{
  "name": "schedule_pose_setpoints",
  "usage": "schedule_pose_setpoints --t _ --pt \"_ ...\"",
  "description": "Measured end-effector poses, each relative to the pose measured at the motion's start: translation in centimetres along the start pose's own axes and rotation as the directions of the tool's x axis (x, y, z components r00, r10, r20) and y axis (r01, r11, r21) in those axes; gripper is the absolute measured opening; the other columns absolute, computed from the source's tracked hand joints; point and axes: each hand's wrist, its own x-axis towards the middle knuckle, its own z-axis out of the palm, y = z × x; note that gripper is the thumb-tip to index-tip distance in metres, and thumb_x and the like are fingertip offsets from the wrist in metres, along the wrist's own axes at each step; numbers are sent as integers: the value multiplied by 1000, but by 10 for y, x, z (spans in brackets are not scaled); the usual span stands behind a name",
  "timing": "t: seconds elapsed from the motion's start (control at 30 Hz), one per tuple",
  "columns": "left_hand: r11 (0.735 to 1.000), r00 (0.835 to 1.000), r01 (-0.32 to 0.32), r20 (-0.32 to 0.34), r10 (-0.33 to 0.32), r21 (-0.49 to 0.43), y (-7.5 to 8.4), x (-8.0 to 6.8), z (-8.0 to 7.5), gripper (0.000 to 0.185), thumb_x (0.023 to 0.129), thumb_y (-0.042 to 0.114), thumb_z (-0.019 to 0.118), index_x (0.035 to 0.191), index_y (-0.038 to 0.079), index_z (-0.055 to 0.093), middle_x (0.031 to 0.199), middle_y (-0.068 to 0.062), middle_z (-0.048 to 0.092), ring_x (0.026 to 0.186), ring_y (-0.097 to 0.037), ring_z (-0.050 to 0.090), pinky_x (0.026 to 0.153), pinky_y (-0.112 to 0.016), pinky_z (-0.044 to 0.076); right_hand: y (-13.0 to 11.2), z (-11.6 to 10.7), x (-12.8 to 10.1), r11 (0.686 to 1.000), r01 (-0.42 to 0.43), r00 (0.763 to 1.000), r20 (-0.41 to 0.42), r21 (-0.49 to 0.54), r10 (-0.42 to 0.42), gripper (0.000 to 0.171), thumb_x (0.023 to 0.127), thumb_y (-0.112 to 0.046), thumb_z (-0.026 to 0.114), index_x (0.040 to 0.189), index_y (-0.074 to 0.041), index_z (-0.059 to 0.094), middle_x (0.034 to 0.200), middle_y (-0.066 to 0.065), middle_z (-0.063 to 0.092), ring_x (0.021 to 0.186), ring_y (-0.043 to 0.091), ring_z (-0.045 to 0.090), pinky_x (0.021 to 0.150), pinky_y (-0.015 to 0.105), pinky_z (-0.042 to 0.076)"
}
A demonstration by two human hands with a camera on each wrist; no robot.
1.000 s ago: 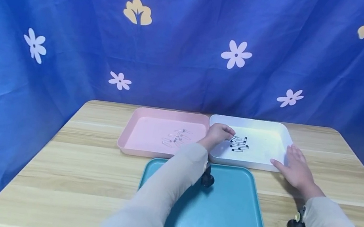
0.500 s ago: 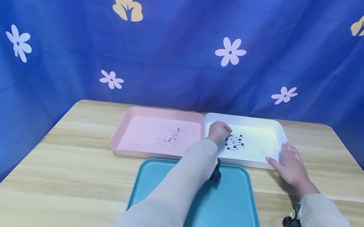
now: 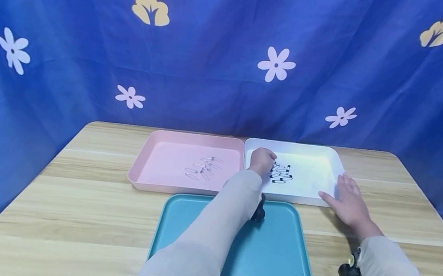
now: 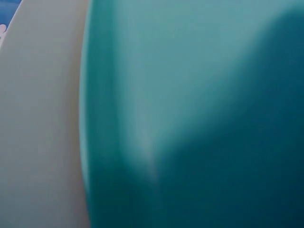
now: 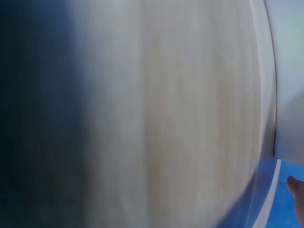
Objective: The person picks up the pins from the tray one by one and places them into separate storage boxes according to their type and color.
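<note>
Over the left part of the white tray [image 3: 318,161], my left hand [image 3: 260,160] has its fingers curled down, with the fingertips at the edge of a cluster of black-ended safety pins [image 3: 282,174]. Whether a pin is pinched there is hidden. My right hand [image 3: 349,203] lies at the white tray's right wall, fingers straight and thumb spread toward its front corner. Several silver safety pins [image 3: 203,169] are scattered in the pink tray [image 3: 173,139], left of the white one. Only a fingertip [image 5: 295,186] of the right hand enters the right wrist view; the left wrist view shows no hand.
A teal tray [image 3: 270,268] lies in front of the other two, beneath my left forearm. All three trays stand on a wooden table [image 3: 73,211]. Behind it hangs a blue curtain [image 3: 208,57] with flower shapes.
The head view has shifted, so the scene slides left. My left hand stays by the black-ended pins but has turned, and its fingertips show less. The right hand keeps its place at the white tray.
</note>
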Motion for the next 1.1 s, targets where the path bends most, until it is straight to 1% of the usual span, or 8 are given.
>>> schedule_pose_setpoints --t 0.13,0.2,0.3,0.43,0.53,0.6,0.87,1.1 --pt "1000 1000 -22 0 22 19 -6 -2 -7 23 72 10 59 74 31 69 76 15 61 82 -7 54 75 -22 41 -3 2 0 1000 -1 1000 9 -2 1 87 85 -53 36 131 14 6 136 31 4 125 40 -1 99 51 2" --pt "999 999 -3 48 2 33 7 -24 -30 20 75 11 59 84 26 70 86 11 63 89 -9 54 80 -23 40 -4 3 0 1000 -1 1000 16 0 1 87 85 -54 36 131 14 5 136 31 4 125 40 -1 99 51 2" --pt "998 998 -66 22 65 7 15 -51 -59 16 75 12 57 82 18 70 79 5 63 74 -11 55 67 -22 42 -3 4 0 1000 7 999 32 -3 -7 88 85 -54 35 131 15 5 136 32 2 125 39 -2 99 50 1" --pt "994 993 -63 95 71 -84 40 -94 -110 15 79 17 53 80 13 67 74 3 61 66 -11 53 62 -21 42 0 5 0 1000 24 999 35 -8 -24 87 86 -53 35 131 15 4 135 32 2 125 39 -3 100 49 -1" --pt "994 983 17 182 2 -105 70 -131 -149 18 84 18 51 89 9 65 85 -1 61 77 -15 54 70 -25 43 1 5 -1 1000 30 999 28 0 -30 86 86 -52 36 131 15 4 135 33 1 125 40 -3 99 50 0" --pt "994 983 3 184 17 -110 76 -146 -160 19 84 18 51 92 7 65 88 -3 61 78 -16 53 69 -25 43 1 6 -2 1000 30 999 22 9 -30 86 86 -52 36 131 15 5 135 33 1 125 40 -3 99 51 0" --pt "988 969 -57 232 90 -145 66 -170 -192 19 85 19 52 95 6 63 84 -3 60 79 -15 53 70 -23 42 1 5 -6 999 42 999 -26 6 -42 85 86 -51 37 130 15 8 135 33 6 125 41 0 98 52 1" --pt "966 942 -257 217 257 -30 44 -191 -232 20 85 15 52 96 3 62 93 -7 61 91 -18 54 82 -27 41 -9 0 -10 998 40 997 -67 -47 -43 83 86 -51 36 130 16 13 132 35 11 122 45 7 95 57 -5"
